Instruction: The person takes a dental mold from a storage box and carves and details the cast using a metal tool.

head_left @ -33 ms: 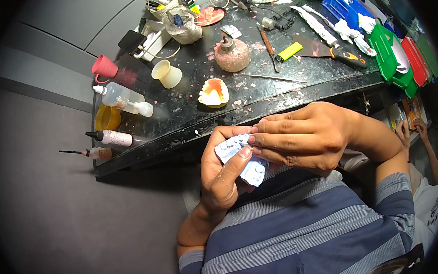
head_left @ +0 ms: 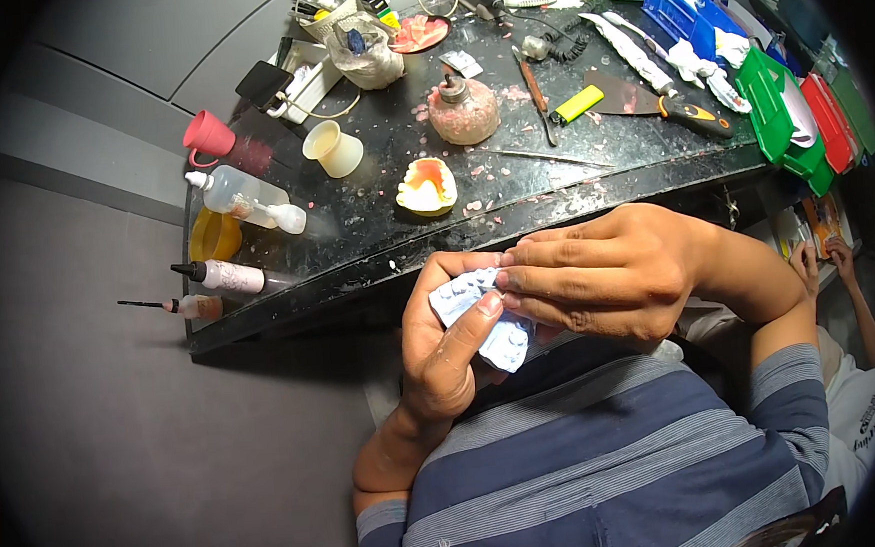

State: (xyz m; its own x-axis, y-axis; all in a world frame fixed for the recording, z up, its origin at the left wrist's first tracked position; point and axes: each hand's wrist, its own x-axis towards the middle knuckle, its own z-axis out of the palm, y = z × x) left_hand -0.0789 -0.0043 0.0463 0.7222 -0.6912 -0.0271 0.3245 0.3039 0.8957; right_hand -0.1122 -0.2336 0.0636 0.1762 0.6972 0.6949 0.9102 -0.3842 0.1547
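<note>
A pale blue-white plaster dental cast (head_left: 507,341) with a row of teeth is held in front of my striped shirt, just off the bench's near edge. My left hand (head_left: 441,338) wraps round its left side, the thumb lying across the middle. From the right, my right hand (head_left: 608,273) reaches over it, fingers together and fingertips pressed on the cast's upper right part. That hand covers much of the cast's right side, and its thumb is hidden. On the bench just beyond stands a yellowish dental cast (head_left: 426,187) with pink wax inside.
The black bench (head_left: 374,217) bears a wax-spattered burner (head_left: 464,109), a beige cup (head_left: 334,148), a wax knife (head_left: 534,92), a yellow lighter (head_left: 577,103) and a scraper (head_left: 693,114). Bottles (head_left: 232,277) line its left edge. Green bins (head_left: 781,117) stand right. Another person's hands (head_left: 817,258) show far right.
</note>
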